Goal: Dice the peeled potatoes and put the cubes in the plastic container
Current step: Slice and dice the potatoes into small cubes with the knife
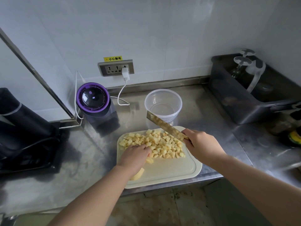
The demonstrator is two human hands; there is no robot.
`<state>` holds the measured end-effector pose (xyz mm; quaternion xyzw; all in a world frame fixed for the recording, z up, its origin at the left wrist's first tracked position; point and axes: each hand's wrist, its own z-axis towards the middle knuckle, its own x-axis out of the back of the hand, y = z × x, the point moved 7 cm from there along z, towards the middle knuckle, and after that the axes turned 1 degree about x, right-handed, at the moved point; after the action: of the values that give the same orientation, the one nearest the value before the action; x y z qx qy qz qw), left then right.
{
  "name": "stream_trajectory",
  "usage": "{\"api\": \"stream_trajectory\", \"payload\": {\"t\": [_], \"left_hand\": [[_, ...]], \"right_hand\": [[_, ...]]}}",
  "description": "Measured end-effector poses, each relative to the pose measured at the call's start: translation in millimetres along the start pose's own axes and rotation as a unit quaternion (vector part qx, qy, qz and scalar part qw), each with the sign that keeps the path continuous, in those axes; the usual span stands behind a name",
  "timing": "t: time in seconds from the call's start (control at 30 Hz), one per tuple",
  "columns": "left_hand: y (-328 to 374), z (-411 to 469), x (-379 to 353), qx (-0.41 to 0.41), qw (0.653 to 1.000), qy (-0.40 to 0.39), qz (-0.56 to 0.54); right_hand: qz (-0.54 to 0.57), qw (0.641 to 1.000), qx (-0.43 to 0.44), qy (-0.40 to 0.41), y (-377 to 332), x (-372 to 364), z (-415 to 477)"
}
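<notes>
We see the scene through one wide-angle camera worn on the head, facing forward and steeply down at the table (211, 111). We are close in: both forearms rise from the bottom edge, and the left hand (134, 156) and right hand (202, 144) lie over the cutting board (171, 170) just below frame centre. The wall (162, 30) fills the upper half, its edges bowed.

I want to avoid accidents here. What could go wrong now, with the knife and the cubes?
The left hand touches the cubes near the knife held by the right hand; a fast sweep may nick it.
The container stands behind the board, its rim higher; cubes may spill on the counter.
The uncut piece by the left wrist could be knocked off the board.
</notes>
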<state>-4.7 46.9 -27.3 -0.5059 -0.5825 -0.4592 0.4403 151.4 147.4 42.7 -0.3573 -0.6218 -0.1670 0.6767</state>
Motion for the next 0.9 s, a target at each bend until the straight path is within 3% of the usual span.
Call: {"api": "stream_trajectory", "payload": {"t": [0.23, 0.4, 0.5, 0.7, 0.9], "left_hand": [[-11.0, -11.8, 1.4, 0.033, 0.995, 0.032, -0.091], [-54.5, -52.1, 2.9, 0.212, 0.950, 0.112, -0.202], [-64.4, -74.8, -17.8, 0.297, 0.910, 0.096, -0.272], [-49.8, -85.1, -50.3, 0.341, 0.880, 0.060, -0.325], [-48.7, -86.1, -52.9, 0.353, 0.872, 0.101, -0.323]], "right_hand": [[-0.004, 1.000, 0.010, -0.024, -8.2, -7.1, -2.1], [0.003, 0.996, 0.037, -0.078, -34.0, -21.2, -10.8], [-0.006, 0.989, 0.066, -0.134, -55.8, -39.8, -18.7], [-0.043, 0.975, 0.093, -0.196, -82.6, -68.8, -27.3], [-0.084, 0.970, 0.084, -0.214, -85.4, -70.9, -24.7]]}}
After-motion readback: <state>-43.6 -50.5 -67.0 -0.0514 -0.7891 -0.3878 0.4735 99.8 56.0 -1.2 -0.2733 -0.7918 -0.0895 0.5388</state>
